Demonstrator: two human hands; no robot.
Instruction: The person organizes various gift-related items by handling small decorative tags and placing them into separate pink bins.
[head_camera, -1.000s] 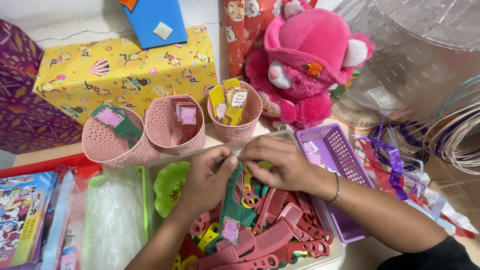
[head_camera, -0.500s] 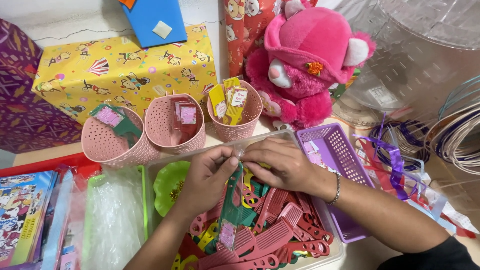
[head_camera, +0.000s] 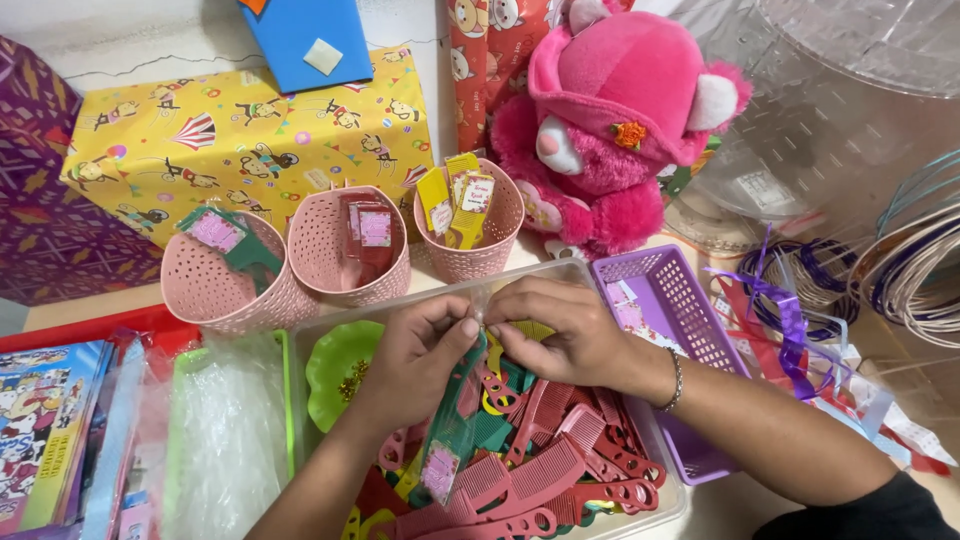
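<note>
Both hands, left hand (head_camera: 420, 350) and right hand (head_camera: 560, 325), pinch the green packaged comb (head_camera: 452, 425) over the clear bin (head_camera: 560, 275) (full of red combs). Behind the bin: three pink baskets (head_camera: 345, 250), yellow gift box (head_camera: 250, 135).

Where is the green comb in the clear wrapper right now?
In the head view, the wrapped green comb sits centre-low, its top pinched by the left hand and right hand, above the pile of red combs.

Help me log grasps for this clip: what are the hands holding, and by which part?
Both hands, left hand and right hand, pinch the top end of a green comb in clear wrapping; its tagged lower end hangs over the comb-filled bin.
</note>
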